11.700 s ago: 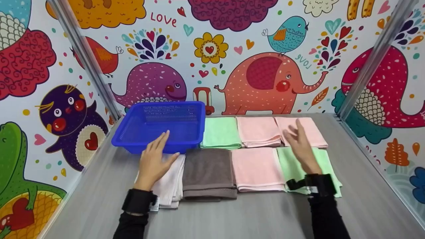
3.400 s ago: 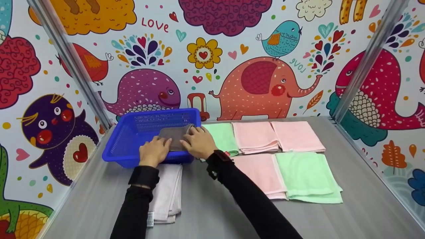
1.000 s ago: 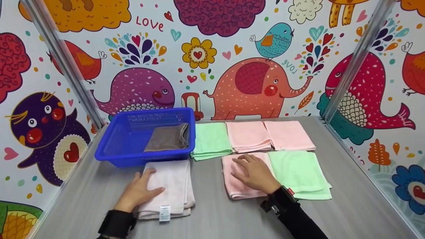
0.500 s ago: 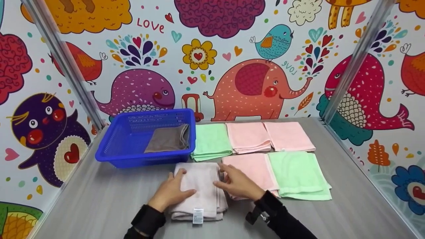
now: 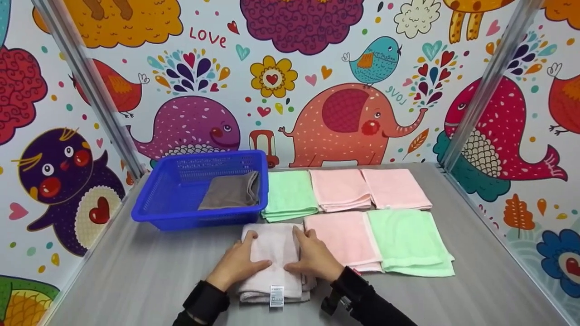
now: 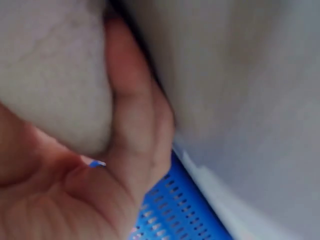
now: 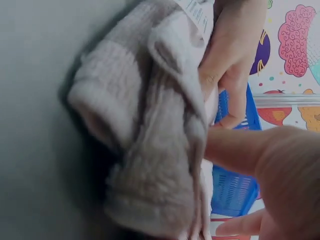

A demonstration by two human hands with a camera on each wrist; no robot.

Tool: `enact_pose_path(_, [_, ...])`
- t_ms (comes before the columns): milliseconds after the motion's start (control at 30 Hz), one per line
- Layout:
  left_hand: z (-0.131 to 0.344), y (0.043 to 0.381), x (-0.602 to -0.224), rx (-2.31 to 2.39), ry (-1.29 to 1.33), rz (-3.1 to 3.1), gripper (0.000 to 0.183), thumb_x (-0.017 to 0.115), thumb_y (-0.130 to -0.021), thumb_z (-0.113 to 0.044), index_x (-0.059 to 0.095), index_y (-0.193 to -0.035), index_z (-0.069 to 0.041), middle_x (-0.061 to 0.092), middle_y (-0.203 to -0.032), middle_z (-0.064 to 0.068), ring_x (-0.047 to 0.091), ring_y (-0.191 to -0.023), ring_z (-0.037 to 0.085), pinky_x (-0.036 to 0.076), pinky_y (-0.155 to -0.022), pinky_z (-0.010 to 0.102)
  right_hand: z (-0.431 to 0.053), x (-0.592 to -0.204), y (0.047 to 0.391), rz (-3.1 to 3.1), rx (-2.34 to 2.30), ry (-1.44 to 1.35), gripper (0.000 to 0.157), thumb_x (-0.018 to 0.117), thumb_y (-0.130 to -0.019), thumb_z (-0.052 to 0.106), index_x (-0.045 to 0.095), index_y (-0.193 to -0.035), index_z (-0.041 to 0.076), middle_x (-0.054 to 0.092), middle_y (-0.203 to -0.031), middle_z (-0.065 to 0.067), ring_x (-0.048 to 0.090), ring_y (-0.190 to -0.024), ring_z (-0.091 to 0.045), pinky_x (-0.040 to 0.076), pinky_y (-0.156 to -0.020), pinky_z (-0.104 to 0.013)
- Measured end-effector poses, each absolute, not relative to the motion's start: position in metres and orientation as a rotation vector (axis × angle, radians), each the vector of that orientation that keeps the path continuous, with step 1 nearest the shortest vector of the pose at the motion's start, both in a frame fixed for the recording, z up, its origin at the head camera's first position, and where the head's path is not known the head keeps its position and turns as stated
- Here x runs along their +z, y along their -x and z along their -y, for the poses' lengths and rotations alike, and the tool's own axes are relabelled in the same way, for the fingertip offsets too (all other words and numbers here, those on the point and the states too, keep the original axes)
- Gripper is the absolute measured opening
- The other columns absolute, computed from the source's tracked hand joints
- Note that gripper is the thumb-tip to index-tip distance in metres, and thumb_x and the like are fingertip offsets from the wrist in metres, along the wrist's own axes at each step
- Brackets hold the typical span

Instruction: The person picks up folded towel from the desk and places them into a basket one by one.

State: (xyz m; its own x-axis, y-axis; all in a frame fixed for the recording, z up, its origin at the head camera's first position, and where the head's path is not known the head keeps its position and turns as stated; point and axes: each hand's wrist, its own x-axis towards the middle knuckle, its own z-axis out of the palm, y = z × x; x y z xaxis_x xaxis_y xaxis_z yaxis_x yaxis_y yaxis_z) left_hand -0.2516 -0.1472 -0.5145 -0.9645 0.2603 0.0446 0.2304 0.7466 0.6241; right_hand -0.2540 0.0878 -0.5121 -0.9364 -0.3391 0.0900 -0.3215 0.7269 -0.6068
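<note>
A folded pale pinkish-white towel [image 5: 272, 253] with a label at its front lies on the table before me. My left hand [image 5: 238, 267] grips its left side, thumb on top; in the left wrist view, the fingers [image 6: 132, 100] curl round the soft edge. My right hand [image 5: 317, 258] rests on the towel's right part. In the right wrist view, its thumb [image 7: 235, 150] touches the cloth and a finger stretches out apart from it, while the folded edge hangs free of fingers. Behind stands a blue basket [image 5: 154, 199] with a folded dark grey towel [image 5: 226, 192] inside.
Right of the basket lie a folded green towel [image 5: 290, 192] and two pink towels [image 5: 340, 185]. Nearer are another pink towel [image 5: 342, 237], close to my right hand, and a green towel [image 5: 410, 240]. Patterned walls with metal posts [image 5: 95, 90] enclose the grey table [image 5: 149, 271].
Earlier, the grey towel went from the table into the basket. Over the last second, the whitish towel slid right, and my right hand moved left off the pink towel onto it.
</note>
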Motion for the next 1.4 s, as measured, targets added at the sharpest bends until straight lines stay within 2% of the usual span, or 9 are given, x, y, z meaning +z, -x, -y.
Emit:
enact_pose_path(133, [0.147,0.25,-0.514,1.073,-0.429,-2.887,0.071,0.088,-0.08,-0.033,0.047,-0.132,-0.007,0.065,-0.119,0.032,0.066,-0.109,0.047,0.052,-0.093,0.06,-0.087,-0.516,0.256,-2.83,-1.071,0.575,0.101,0.094,-0.071,0.023,0.042,-0.153,-0.006,0.058,-0.135,-0.035,0.064,-0.114,-0.046,0.053,-0.098,-0.058])
enact_pose_path(233, [0.146,0.249,-0.512,1.103,-0.448,-2.885,0.07,0.089,-0.08,-0.029,0.047,-0.13,-0.005,0.064,-0.117,0.031,0.066,-0.108,0.047,0.052,-0.093,0.06,-0.087,-0.518,0.258,-2.78,-1.107,0.596,0.098,0.091,-0.073,0.02,0.042,-0.153,-0.004,0.059,-0.141,-0.031,0.062,-0.122,-0.046,0.05,-0.104,-0.059])
enact_pose_path(500, [0.144,0.25,-0.511,1.135,-0.578,-2.909,0.069,0.089,-0.078,-0.019,0.049,-0.132,-0.004,0.063,-0.121,0.027,0.064,-0.111,0.044,0.052,-0.093,0.059,-0.088,-0.513,0.256,-2.825,-1.025,0.666,0.091,0.087,-0.073,0.019,0.046,-0.151,-0.001,0.065,-0.135,-0.026,0.067,-0.113,-0.043,0.054,-0.097,-0.055])
enact_pose_path(700, [0.145,0.249,-0.496,1.129,-0.72,-2.911,0.051,0.079,-0.084,-0.011,0.06,-0.13,-0.01,0.061,-0.116,0.02,0.063,-0.107,0.037,0.053,-0.092,0.057,-0.093,-0.493,0.255,-2.811,-1.093,0.744,0.083,0.079,-0.074,0.012,0.049,-0.15,0.001,0.064,-0.14,-0.022,0.067,-0.116,-0.032,0.055,-0.099,-0.05])
enact_pose_path(800, [0.146,0.247,-0.483,1.172,-0.769,-2.883,0.041,0.074,-0.085,-0.008,0.066,-0.124,-0.014,0.059,-0.112,0.015,0.06,-0.102,0.03,0.052,-0.088,0.052,-0.096,-0.479,0.254,-2.814,-1.154,0.801,0.076,0.078,-0.077,0.008,0.053,-0.148,0.004,0.064,-0.141,-0.016,0.064,-0.118,-0.025,0.053,-0.102,-0.048])
enact_pose_path(933, [0.148,0.245,-0.467,1.24,-0.784,-2.821,0.04,0.072,-0.081,-0.007,0.069,-0.12,-0.017,0.058,-0.108,0.011,0.054,-0.094,0.023,0.048,-0.082,0.043,-0.099,-0.461,0.251,-2.834,-1.203,0.883,0.061,0.076,-0.079,0.005,0.063,-0.138,0.009,0.069,-0.134,-0.008,0.063,-0.114,-0.019,0.051,-0.101,-0.043])
enact_pose_path(1033, [0.149,0.243,-0.46,1.283,-0.792,-2.776,0.045,0.072,-0.079,-0.007,0.068,-0.122,-0.018,0.057,-0.109,0.012,0.052,-0.093,0.022,0.046,-0.08,0.04,-0.103,-0.451,0.247,-2.819,-1.246,0.903,0.054,0.075,-0.081,0.004,0.066,-0.134,0.009,0.07,-0.132,-0.006,0.063,-0.116,-0.02,0.05,-0.102,-0.044])
enact_pose_path(1233, [0.153,0.243,-0.448,1.439,-0.729,-2.746,0.058,0.067,-0.081,-0.001,0.064,-0.136,-0.018,0.053,-0.114,0.013,0.052,-0.095,0.021,0.05,-0.078,0.034,-0.106,-0.433,0.249,-2.814,-1.408,0.877,0.056,0.076,-0.083,0.003,0.064,-0.137,0.009,0.067,-0.137,-0.009,0.061,-0.13,-0.027,0.046,-0.111,-0.051])
enact_pose_path(1400, [0.158,0.25,-0.447,1.571,-0.65,-2.891,0.042,0.068,-0.087,0.002,0.072,-0.123,-0.017,0.057,-0.11,0.011,0.053,-0.094,0.019,0.048,-0.081,0.032,-0.097,-0.425,0.267,-2.813,-1.499,0.894,0.058,0.074,-0.084,0.002,0.062,-0.141,0.007,0.064,-0.142,-0.012,0.057,-0.134,-0.029,0.043,-0.115,-0.052])
